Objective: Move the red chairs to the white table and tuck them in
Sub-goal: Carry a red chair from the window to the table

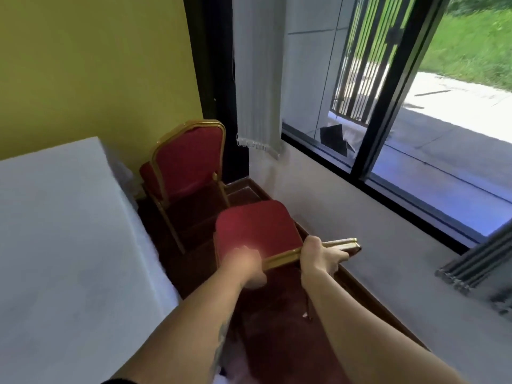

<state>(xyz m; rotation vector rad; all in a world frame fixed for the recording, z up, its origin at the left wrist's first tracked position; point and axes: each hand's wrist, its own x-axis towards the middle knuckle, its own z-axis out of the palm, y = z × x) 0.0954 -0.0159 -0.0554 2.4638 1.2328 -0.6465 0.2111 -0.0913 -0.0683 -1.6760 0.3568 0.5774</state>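
Both hands grip the gold top rail of a red chair (255, 228) seen from above: the left hand (246, 266) is closed on the rail's left part and blurred, the right hand (318, 256) is wrapped over its right part, arms stretched forward. This chair stands near the white table (69, 231), which fills the left side, its far edges cut off. A second red chair (188, 162) sits tucked at the table's far corner against the yellow wall (97, 65). Beyond, a window (415, 120) shows pavement.
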